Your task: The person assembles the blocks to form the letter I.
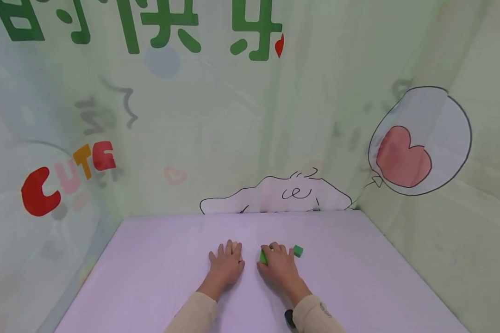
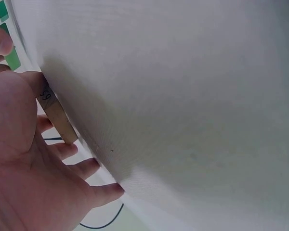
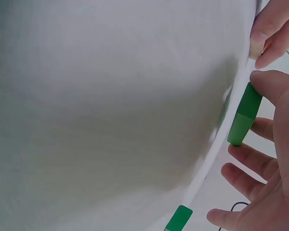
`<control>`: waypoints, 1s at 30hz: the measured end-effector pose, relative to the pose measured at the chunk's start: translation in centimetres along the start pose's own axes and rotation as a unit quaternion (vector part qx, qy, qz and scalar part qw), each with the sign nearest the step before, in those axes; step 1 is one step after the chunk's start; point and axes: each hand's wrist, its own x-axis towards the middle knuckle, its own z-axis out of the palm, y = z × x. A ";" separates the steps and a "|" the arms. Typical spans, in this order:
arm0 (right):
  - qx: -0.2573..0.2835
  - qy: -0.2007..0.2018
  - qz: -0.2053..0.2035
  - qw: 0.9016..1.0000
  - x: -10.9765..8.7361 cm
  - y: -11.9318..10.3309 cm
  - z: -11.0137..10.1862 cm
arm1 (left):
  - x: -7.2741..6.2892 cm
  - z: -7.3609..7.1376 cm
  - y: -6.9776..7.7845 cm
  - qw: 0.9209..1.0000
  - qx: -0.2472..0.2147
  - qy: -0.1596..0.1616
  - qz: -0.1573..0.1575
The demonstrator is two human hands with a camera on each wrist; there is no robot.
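Observation:
My left hand [image 1: 225,266] lies low over the table with its fingers spread. It holds a flat pale wooden block [image 2: 60,115] between thumb and a fingertip, with dark handwritten marks on the block's edge. To its right, my right hand [image 1: 280,266] grips a green block [image 3: 245,114] between thumb and fingers; in the head view the fingers cover most of it. A smaller green block [image 1: 297,251] lies just beyond the right hand's outer fingers, not held. The two hands are apart, with a narrow gap of table between them.
The table [image 1: 150,277] has a plain pale lilac cover. Printed curtains enclose it at the back and both sides, with a balloon drawing [image 1: 421,141] on the right. A small black object [image 1: 289,318] sits by the right sleeve.

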 end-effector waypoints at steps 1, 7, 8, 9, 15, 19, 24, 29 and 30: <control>0.001 0.002 -0.001 1.000 0.0 0.0 0.0 | 0.0 -0.1 0.0 1.000 -0.003 -0.001 0.000; 0.003 0.007 -0.008 1.000 -0.4 -0.1 0.0 | -0.4 -0.4 0.1 1.000 -0.022 -0.006 -0.003; 0.003 0.006 -0.008 1.000 -0.5 -0.1 0.1 | -0.5 -0.4 0.1 1.000 -0.025 -0.007 -0.004; 0.002 0.004 -0.007 1.000 -0.6 -0.1 0.1 | -0.7 -0.4 0.1 1.000 -0.028 -0.007 -0.005; 0.004 -0.001 -0.004 1.000 -1.2 -0.2 0.6 | -1.3 0.3 -0.1 0.999 -0.034 -0.008 -0.008; 0.007 0.001 -0.013 1.000 -1.6 -0.4 0.5 | -1.3 0.7 -0.4 0.999 -0.031 -0.005 -0.014; 0.003 -0.006 -0.010 1.000 -2.0 -0.4 0.2 | -1.0 1.0 -0.3 0.999 -0.040 -0.002 -0.009; 0.000 -0.001 -0.012 1.000 -1.9 -0.4 -0.4 | -0.5 0.7 0.0 0.999 -0.040 0.011 -0.004; 0.000 0.002 -0.014 1.000 -1.9 -0.4 -0.5 | -0.4 0.6 0.1 0.999 -0.039 0.012 -0.005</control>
